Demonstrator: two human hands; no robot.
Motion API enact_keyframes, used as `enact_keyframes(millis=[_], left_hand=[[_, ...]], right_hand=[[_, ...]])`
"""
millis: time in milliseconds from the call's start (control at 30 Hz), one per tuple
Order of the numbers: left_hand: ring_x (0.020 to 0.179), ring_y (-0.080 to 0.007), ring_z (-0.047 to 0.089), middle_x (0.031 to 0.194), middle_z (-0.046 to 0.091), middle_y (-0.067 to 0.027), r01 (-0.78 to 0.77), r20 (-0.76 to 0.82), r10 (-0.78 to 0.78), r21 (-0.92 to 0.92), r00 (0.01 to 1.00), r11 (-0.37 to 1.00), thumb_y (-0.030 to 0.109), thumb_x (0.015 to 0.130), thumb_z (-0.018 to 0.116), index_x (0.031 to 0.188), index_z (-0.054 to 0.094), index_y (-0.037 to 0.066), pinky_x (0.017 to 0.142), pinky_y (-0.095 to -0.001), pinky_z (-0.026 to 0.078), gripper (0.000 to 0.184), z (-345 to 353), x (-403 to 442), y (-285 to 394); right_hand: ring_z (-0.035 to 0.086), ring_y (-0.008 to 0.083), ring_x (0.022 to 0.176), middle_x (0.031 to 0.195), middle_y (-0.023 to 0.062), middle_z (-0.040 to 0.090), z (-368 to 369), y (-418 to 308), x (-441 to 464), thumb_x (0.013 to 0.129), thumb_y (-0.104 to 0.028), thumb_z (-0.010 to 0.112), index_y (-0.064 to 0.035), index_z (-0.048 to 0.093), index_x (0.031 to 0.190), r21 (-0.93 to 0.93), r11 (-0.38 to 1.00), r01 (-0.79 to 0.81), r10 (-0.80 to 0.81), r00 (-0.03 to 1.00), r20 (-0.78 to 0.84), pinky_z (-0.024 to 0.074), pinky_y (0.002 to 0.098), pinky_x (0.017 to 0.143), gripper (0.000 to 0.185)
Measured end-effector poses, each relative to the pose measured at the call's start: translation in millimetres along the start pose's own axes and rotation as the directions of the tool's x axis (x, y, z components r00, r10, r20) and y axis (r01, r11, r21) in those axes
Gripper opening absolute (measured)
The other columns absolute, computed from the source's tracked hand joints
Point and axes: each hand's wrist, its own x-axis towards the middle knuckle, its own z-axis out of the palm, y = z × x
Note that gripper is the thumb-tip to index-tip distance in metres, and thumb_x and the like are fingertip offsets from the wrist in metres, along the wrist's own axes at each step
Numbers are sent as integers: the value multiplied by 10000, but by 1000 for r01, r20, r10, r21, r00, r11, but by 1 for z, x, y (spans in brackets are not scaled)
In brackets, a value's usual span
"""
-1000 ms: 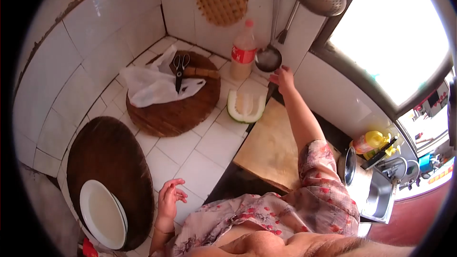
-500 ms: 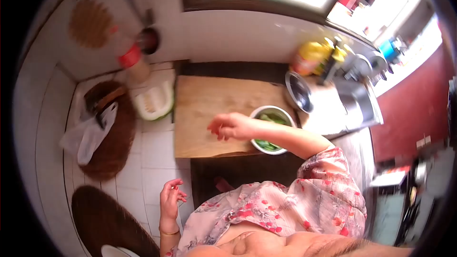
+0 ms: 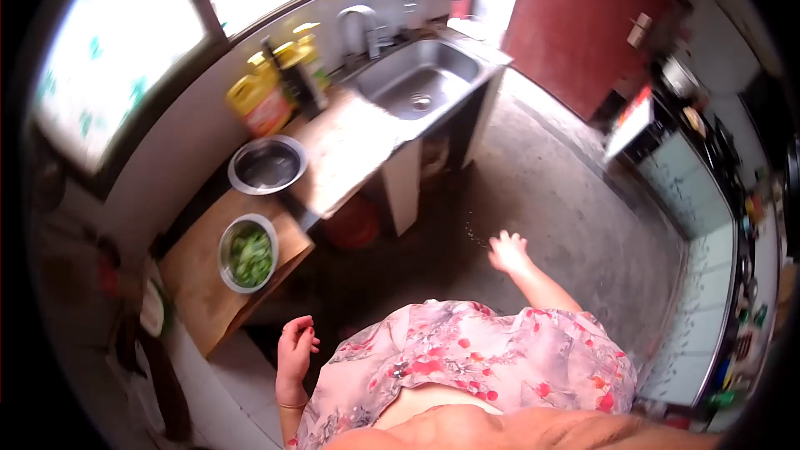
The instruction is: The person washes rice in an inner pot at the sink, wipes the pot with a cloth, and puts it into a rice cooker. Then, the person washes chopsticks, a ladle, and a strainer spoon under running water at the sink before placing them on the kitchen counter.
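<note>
My left hand point(image 3: 295, 358) hangs beside my body with loosely bent fingers and holds nothing. A thin bangle point(image 3: 292, 406) circles that wrist. My right hand point(image 3: 507, 253) is out over the floor, fingers apart, touching nothing. Small bright specks, perhaps water drops, show in the air just left of it. Nearest to my left hand is a wooden board point(image 3: 193, 287) on the counter. On it stands a white-rimmed bowl point(image 3: 225, 257) of cut green leaves point(image 3: 252, 255). A metal basin point(image 3: 268, 165) with dark contents sits at the board's far end.
A steel sink point(image 3: 433, 75) with a tap point(image 3: 367, 29) is set in the counter by the window. Yellow bottles point(image 3: 260, 104) stand along the wall. A red door point(image 3: 583, 33) is beyond the floor point(image 3: 550, 183). Glass-fronted cabinets point(image 3: 696, 283) line the right side.
My view has swung right, from the board toward the sink and door. My right hand has gone from above the board to over the floor. My left hand stays low beside me.
</note>
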Motion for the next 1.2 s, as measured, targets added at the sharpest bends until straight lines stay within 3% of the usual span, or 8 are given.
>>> enact_keyframes(millis=[100, 167, 200, 333, 433, 633, 1100, 1200], left_hand=[[699, -114, 566, 956, 546, -71, -58, 192, 43, 70, 980, 996, 94, 872, 538, 1080, 556, 8, 574, -233, 492, 226, 61, 36, 5], [717, -118, 571, 946, 549, -71, -62, 265, 29, 114, 964, 992, 118, 870, 546, 1076, 559, 6, 583, -240, 496, 235, 101, 63, 15], [721, -122, 572, 946, 550, -72, -70, 298, 26, 137, 954, 988, 127, 868, 547, 1076, 560, 7, 585, -243, 498, 241, 121, 78, 19], [710, -138, 573, 917, 564, -86, -181, 405, 51, 291, 913, 939, 142, 848, 560, 1025, 586, -8, 594, -250, 498, 233, 208, 128, 35], [688, -153, 568, 841, 571, -106, -341, 493, 149, 327, 857, 882, 141, 821, 574, 948, 610, -28, 585, -266, 483, 215, 268, 160, 43], [674, -213, 563, 843, 584, -141, -572, 697, 157, 415, 700, 708, 141, 795, 581, 927, 606, -34, 638, -317, 462, 221, 372, 217, 71], [724, -141, 565, 728, 625, -43, -457, 833, -65, 364, 549, 811, 209, 794, 622, 799, 645, 56, 654, -305, 469, 155, 673, 357, 150], [595, -162, 559, 654, 579, -110, -891, 938, 314, -14, 145, 453, 132, 776, 557, 854, 631, -26, 490, -315, 443, 191, 758, 385, 145]], right_hand=[[595, 303, 865, 991, 152, 563, 162, 160, -52, 768, -167, 535, -84, 635, 949, 435, 826, -359, 186, 902, 390, 494, 481, 668, 222], [619, 294, 668, 853, 134, 578, 213, 224, -123, 808, -191, 500, -94, 584, 1015, 621, 255, -741, 362, 668, 650, 508, 438, 480, 244], [615, 286, 593, 802, 129, 580, 239, 246, -163, 822, -203, 480, -100, 555, 1061, 661, -130, -739, 453, 549, 703, 500, 411, 424, 271], [619, 259, 562, 751, 145, 599, 307, 283, -283, 824, -133, 430, -39, 565, 934, 598, -540, -592, 710, 60, 701, 505, 392, 415, 198], [598, 302, 580, 716, 169, 569, 407, 276, -331, 827, -161, 428, -13, 542, 895, 468, -756, -458, 504, 49, 862, 506, 448, 470, 199], [605, 332, 660, 777, 191, 574, 394, 232, -309, 833, -205, 467, 10, 542, 905, 433, -825, -363, 230, 483, 845, 523, 450, 587, 239], [592, 223, 615, 775, 110, 571, 215, 431, -135, 857, -189, 482, -23, 544, 979, 664, -719, -204, 569, 375, 732, 505, 339, 515, 215], [558, 206, 537, 661, 82, 539, 198, 446, -139, 869, -183, 454, -35, 542, 918, 683, -730, 18, 658, 285, 697, 478, 339, 469, 179]])
